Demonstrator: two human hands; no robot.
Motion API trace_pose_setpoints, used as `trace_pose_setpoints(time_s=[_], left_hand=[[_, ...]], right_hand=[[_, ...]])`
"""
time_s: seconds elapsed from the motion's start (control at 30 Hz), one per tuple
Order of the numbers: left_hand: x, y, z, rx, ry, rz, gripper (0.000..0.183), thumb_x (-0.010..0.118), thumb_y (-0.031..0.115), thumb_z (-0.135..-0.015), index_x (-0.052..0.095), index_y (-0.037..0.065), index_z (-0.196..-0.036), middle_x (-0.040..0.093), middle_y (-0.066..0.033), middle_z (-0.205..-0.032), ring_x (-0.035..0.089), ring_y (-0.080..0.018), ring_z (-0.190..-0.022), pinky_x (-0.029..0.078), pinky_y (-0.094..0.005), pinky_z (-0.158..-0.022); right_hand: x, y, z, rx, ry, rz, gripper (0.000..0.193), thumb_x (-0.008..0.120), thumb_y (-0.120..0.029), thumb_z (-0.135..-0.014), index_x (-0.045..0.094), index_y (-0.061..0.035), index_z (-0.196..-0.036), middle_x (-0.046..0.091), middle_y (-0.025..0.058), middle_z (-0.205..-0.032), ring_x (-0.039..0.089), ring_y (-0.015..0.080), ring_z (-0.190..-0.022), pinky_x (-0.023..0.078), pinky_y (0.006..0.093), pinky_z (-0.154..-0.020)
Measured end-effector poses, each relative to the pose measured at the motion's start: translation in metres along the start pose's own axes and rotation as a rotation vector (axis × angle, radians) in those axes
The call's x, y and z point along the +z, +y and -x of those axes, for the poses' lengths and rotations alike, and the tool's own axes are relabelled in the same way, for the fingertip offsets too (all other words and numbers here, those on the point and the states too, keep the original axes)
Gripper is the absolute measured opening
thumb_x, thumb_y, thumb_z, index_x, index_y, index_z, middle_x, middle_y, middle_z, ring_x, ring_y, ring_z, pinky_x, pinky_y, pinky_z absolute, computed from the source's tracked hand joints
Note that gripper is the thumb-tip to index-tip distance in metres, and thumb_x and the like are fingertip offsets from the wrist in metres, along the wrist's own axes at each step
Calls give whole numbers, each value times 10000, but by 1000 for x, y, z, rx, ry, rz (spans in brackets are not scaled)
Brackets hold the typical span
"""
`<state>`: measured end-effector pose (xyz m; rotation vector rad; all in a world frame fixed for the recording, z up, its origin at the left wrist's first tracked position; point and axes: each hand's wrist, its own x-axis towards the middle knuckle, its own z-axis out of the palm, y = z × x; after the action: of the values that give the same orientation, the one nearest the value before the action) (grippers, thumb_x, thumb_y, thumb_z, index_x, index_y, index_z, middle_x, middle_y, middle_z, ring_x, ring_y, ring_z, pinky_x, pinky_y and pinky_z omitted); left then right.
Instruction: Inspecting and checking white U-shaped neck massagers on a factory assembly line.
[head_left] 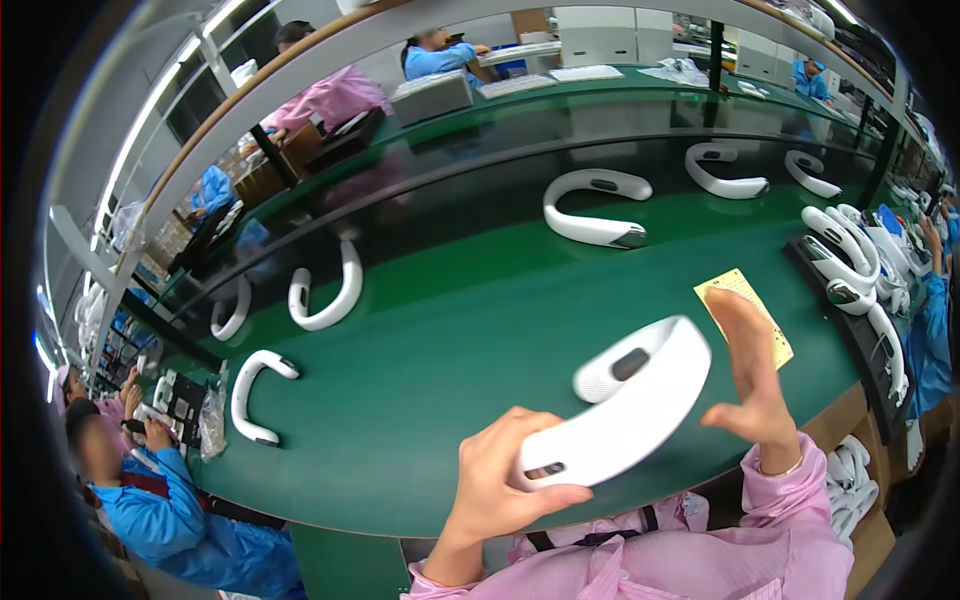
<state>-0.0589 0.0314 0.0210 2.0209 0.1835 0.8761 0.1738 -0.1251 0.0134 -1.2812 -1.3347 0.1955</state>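
My left hand grips one end of a white, curved neck fan, thumb on the near side and fingers partly hidden behind it. The fan is held tilted above the green table, its other arm with a dark oval patch turned away from me. To its right, my right hand is raised with the fingers stretched out and the thumb apart, touching nothing that I can see. Behind that hand a yellow printed sheet lies on the table, partly covered.
Several more white neck fans lie about the green table, such as a C-shaped fan at left and another fan farther back. At right, a black tray holds piled fans. A co-worker in blue sits at left.
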Motion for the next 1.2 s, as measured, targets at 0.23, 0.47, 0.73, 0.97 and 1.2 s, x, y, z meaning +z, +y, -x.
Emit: trace_pose_setpoints(time_s=[0.23,0.47,0.73,0.97,1.2], left_hand=[[14,-16,14,-377,83,1000,569,451,431,-912,432,-81,-1159,546,-161,-873,613,-278,-750,497,-401,-690],[25,-29,13,-325,89,1189,446,374,314,-941,419,-50,-1196,549,-171,-916,607,-282,-716,528,-425,-691],[35,0,-15,-334,109,1173,444,370,303,-907,413,-78,-1132,582,-201,-771,619,-296,-534,539,-370,-463],[45,33,-26,-418,163,938,453,407,323,-865,432,-78,-1074,579,-210,-721,605,-262,-513,506,-317,-435],[44,37,-23,-463,127,890,478,426,351,-851,423,-75,-1068,586,-223,-738,610,-265,-533,509,-317,-458]], right_hand=[[40,55,28,451,-22,-560,745,545,-552,-841,343,8,-1289,556,75,-823,561,135,-680,460,275,-621],[41,46,38,644,31,-620,623,501,-504,-880,383,9,-1212,550,88,-765,549,150,-597,460,275,-542],[49,48,31,832,-19,-901,445,402,-409,-958,425,-11,-1156,561,87,-769,556,149,-605,482,277,-555],[65,56,30,816,-38,-885,623,461,-542,-891,408,1,-1193,560,80,-784,574,148,-678,498,286,-635],[65,58,30,802,-55,-896,631,460,-551,-887,406,-2,-1193,552,78,-802,571,141,-698,498,289,-655]])
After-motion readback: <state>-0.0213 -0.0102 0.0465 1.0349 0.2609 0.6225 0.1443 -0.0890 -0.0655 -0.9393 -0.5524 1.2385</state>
